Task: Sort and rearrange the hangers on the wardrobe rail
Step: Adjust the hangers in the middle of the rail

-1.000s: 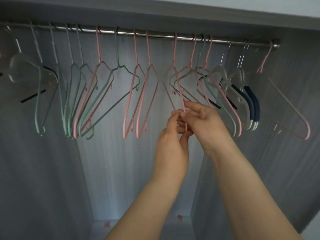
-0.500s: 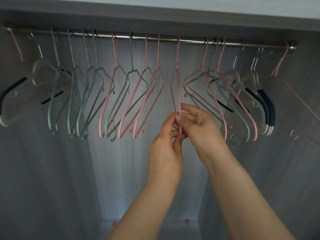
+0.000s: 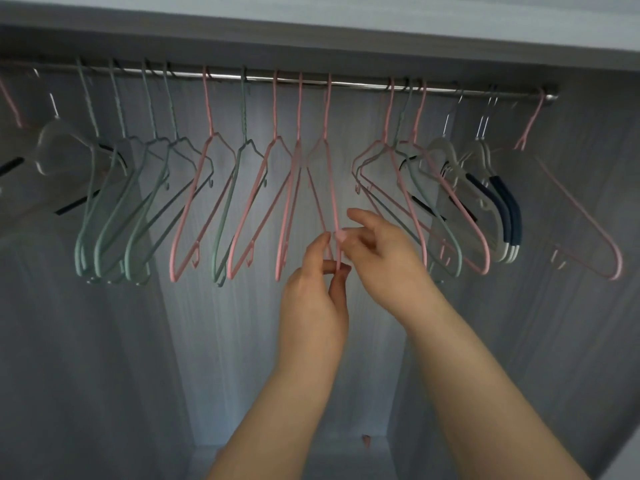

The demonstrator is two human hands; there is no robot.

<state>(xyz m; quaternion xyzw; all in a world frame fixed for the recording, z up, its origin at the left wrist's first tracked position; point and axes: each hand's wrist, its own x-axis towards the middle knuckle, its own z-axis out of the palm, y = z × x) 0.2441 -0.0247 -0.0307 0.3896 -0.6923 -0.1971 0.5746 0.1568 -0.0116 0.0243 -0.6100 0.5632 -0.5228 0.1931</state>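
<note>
"Half sorted, would you have said?"

"Less, by my judgement. On the metal wardrobe rail (image 3: 360, 85) a run of pale green wire hangers (image 3: 114, 209) hung together at the left, and that group looked done. Past them, pink ones alternated with a stray green wire hanger (image 3: 232, 199). Right of the gap, a tangled cluster of pink and green hangers (image 3: 408, 188) overlapped. Clear plastic hangers with navy padded ends (image 3: 502, 206) sat near the right end, yet another clear plastic hanger (image 3: 59, 150) hung far left. A lone pink hanger (image 3: 581, 220) was at the rail's very end."

"And the hands?"

"Both were at the pink wire hanger (image 3: 333, 188) in the middle, which hung by its hook from the rail, near two other pink ones. The left hand (image 3: 311, 299) pinched its lower end between thumb and fingertips. The right hand (image 3: 384, 265) was just beside it, fingers loosely spread, one fingertip (image 3: 346, 234) touching the wire. It gripped nothing that I could see."

"So what was left?"

"Gathering the pinks, pulling the greens out of them, and bringing the clear ones together, I reckoned."

"Any brand or writing?"

"None that could be read. The hangers and the grey wardrobe panels (image 3: 104, 375) showed no label."
</note>
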